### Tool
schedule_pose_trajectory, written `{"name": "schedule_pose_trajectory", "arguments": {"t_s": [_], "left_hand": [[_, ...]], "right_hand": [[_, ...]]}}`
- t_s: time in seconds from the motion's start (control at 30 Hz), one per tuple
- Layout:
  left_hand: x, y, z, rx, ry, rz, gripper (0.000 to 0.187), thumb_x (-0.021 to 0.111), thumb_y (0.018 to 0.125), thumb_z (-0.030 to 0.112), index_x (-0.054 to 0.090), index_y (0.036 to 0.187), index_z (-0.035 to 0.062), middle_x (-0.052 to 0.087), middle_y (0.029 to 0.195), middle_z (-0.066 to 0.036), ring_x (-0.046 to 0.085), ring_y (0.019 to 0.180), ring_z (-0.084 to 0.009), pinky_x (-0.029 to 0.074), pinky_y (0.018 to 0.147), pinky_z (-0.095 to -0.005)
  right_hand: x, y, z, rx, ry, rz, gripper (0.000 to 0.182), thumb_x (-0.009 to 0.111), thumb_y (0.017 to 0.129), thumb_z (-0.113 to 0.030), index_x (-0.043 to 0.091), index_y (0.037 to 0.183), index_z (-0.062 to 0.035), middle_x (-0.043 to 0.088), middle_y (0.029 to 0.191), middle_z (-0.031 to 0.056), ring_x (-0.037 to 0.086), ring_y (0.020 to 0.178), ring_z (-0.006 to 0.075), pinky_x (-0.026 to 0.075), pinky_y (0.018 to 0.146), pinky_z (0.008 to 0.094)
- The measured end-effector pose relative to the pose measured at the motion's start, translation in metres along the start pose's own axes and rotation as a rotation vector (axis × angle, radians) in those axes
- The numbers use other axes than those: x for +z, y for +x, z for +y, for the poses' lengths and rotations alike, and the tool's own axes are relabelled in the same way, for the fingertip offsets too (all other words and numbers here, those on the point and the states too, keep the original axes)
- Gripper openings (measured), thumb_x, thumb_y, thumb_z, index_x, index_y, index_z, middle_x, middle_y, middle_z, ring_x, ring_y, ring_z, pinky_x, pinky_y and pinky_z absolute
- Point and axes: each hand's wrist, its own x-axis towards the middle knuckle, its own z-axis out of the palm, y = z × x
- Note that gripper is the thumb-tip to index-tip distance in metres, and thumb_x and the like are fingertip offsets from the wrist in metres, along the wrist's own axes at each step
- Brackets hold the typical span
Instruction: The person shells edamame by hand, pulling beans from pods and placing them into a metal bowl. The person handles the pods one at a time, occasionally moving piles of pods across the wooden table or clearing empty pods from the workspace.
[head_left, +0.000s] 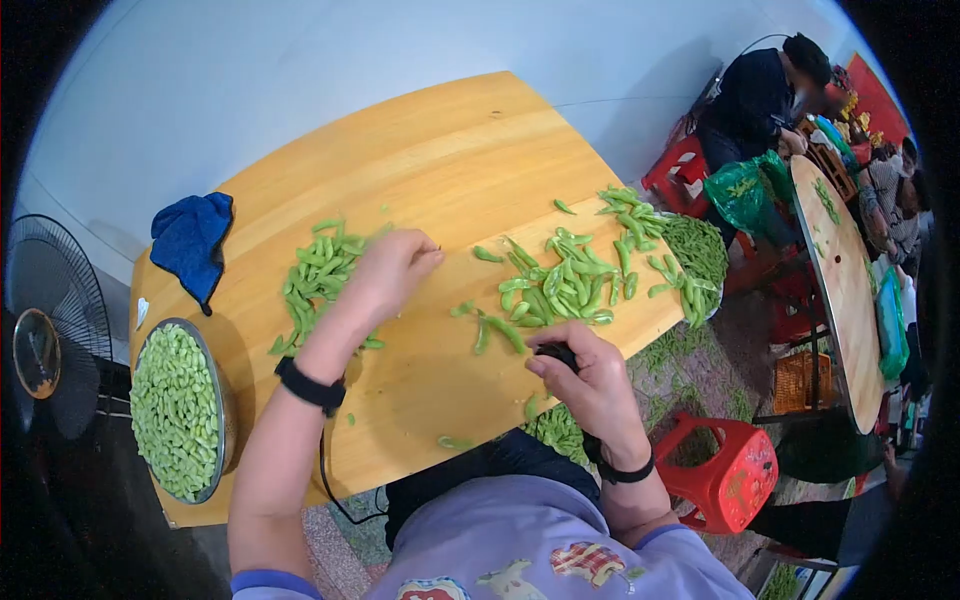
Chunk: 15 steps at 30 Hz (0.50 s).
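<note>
Green pods [572, 284] just beyond the fingers [584, 346] of the right hand [602, 388]

The wooden table [430, 130] carries a blue cloth [188, 240] at its far left corner, a small white scrap [142, 310] on the left edge, and a bowl [229, 425] heaped with green beans [175, 410] at the near left. One pile of pods [312, 275] lies left of the middle, and a loose spread [560, 285] of them covers the right, with others reaching the right edge. A single pod [564, 207] sits farther back, and a blurred green bit [453, 441] rests by the near edge.
</note>
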Motion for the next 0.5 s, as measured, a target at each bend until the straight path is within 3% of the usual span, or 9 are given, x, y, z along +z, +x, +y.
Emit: {"name": "schedule_pose_trajectory", "arguments": {"t_s": [0.03,0.07,0.13,0.17,0.23,0.5], "left_hand": [[-0.005,-0.010,0.018,-0.087,-0.231,-0.044,0.010,0.058,0.081,0.010,0.060,0.081,0.0004,0.054,0.068,-0.004,0.052,0.059,-0.0138,0.041,0.053,-0.0268],[-0.007,-0.019,0.028,-0.080,-0.233,-0.049,0.010,0.058,0.081,0.010,0.060,0.081,0.0004,0.054,0.068,-0.004,0.052,0.059,-0.0138,0.041,0.053,-0.0268],[-0.006,-0.038,0.044,-0.243,-0.854,-0.129,0.012,0.054,0.084,0.010,0.061,0.084,0.0010,0.051,0.066,0.002,0.044,0.057,-0.0038,0.034,0.049,-0.0179],[-0.005,-0.045,0.048,-0.238,-0.861,-0.136,0.012,0.054,0.084,0.010,0.061,0.084,0.0010,0.051,0.066,0.002,0.044,0.057,-0.0038,0.034,0.049,-0.0179],[-0.002,-0.057,0.050,-0.229,-1.155,-0.179,0.011,0.055,0.083,0.006,0.062,0.088,0.0007,0.054,0.068,0.002,0.042,0.056,-0.0024,0.031,0.048,-0.0159],[-0.002,-0.070,0.064,-0.161,-1.094,-0.177,0.010,0.059,0.079,0.003,0.064,0.087,0.0019,0.056,0.067,0.002,0.041,0.055,-0.0023,0.030,0.048,-0.0169]], "right_hand": [[0.000,0.004,0.000,0.023,0.070,-0.027,0.018,0.063,0.078,-0.004,0.057,0.094,0.0007,0.059,0.078,0.0079,0.054,0.070,0.0112,0.045,0.061,0.0242],[0.001,0.007,0.001,0.025,0.068,-0.017,0.018,0.063,0.078,-0.004,0.057,0.094,0.0007,0.059,0.078,0.0079,0.054,0.070,0.0112,0.045,0.061,0.0242],[0.002,0.014,0.003,0.027,0.194,-0.126,0.020,0.061,0.080,-0.005,0.057,0.098,0.0007,0.059,0.080,0.0064,0.054,0.070,0.0105,0.044,0.062,0.0238],[0.001,0.015,-0.002,0.066,0.201,-0.179,0.021,0.060,0.081,-0.006,0.058,0.101,0.0006,0.060,0.081,0.0055,0.053,0.071,0.0097,0.044,0.062,0.0240],[0.004,0.017,-0.005,0.047,0.192,-0.199,0.021,0.060,0.081,-0.006,0.058,0.100,0.0006,0.060,0.081,0.0054,0.053,0.071,0.0093,0.044,0.062,0.0240],[-0.001,0.014,-0.007,-0.095,0.087,-0.310,0.022,0.063,0.080,-0.010,0.057,0.098,0.0002,0.059,0.078,0.0083,0.054,0.069,0.0121,0.044,0.061,0.0262]]}}
